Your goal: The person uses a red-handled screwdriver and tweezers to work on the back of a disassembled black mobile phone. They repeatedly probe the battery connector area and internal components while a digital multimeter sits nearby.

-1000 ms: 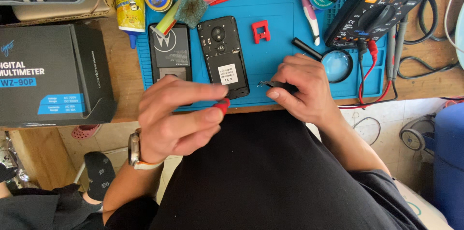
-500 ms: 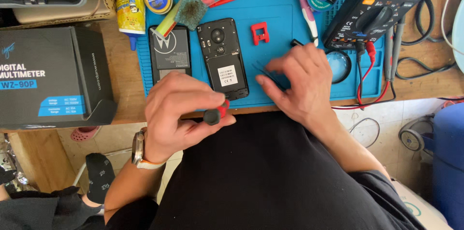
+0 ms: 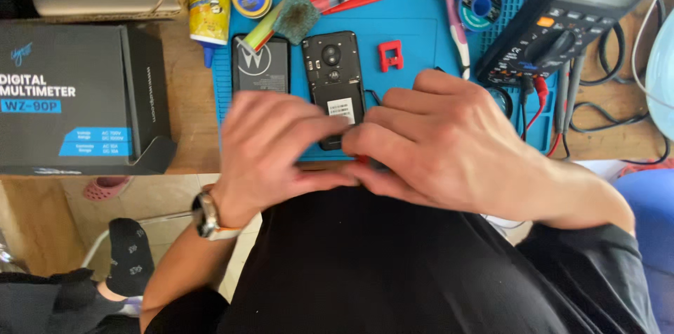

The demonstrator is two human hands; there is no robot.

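At the near edge of the blue work mat, two hands meet over a small red-tipped tool.

Both hands are curled together, fingertips touching: the left hand, with a wristwatch on its wrist, and the right hand pinch between them a small thing, of which only a bit of red shows, so I cannot tell exactly what it is. Just behind the fingers lies an opened black phone on the mat, partly covered by them. Beside it on the left lies its black back cover. A small red clip sits to the right of the phone, and a multimeter stands at the far right. A black cardboard box rests on the wooden table at the left.
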